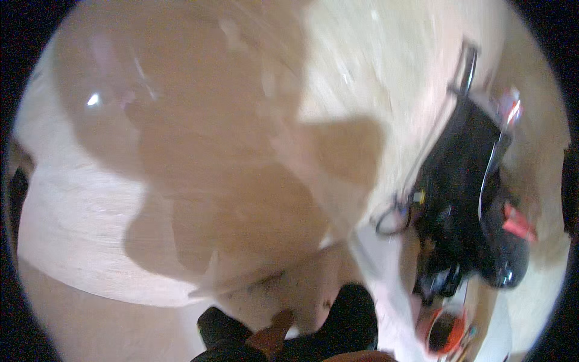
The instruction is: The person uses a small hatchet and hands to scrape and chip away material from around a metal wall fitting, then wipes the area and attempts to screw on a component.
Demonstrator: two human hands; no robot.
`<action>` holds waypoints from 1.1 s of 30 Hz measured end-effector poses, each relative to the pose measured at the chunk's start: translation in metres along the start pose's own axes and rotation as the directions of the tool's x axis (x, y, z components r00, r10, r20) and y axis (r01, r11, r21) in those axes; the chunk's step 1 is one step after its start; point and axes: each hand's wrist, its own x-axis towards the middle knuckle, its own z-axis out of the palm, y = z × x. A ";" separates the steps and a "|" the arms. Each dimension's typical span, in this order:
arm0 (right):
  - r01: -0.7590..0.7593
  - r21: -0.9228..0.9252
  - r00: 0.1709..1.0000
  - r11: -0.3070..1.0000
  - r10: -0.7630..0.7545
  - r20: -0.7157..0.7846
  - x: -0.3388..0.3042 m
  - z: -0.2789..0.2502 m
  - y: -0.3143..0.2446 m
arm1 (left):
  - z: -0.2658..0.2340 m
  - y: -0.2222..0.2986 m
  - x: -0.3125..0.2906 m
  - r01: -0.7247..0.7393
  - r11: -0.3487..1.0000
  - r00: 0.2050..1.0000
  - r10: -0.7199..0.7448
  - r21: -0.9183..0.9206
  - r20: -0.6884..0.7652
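My left hand [276, 333] hangs low at the lower edge, between two dark-clothed shapes that look like my legs. It is small and smeared by motion, so its fingers cannot be made out, nor anything in them. Farther right, a strip of bare skin [359, 357] at the bottom rim seems to belong to my right arm; the fingers there are out of sight. Ahead of both spreads a pale, wood-like surface [90, 241], apart from the hands, with a large brown shadow across it.
To the right lies a bulky black bag-like object [461, 157] with a looped dark cord [393, 223] beside it. A red piece [520, 222] rests by its right side. Nearer stands an orange-rimmed container [445, 330] with a dark inside. Everything is blurred.
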 end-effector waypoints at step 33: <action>0.913 0.407 0.312 0.024 -0.684 -0.659 -0.232 -0.183 -0.477 | -0.705 0.487 -0.177 -0.238 0.123 -0.591 0.769 0.963 -0.244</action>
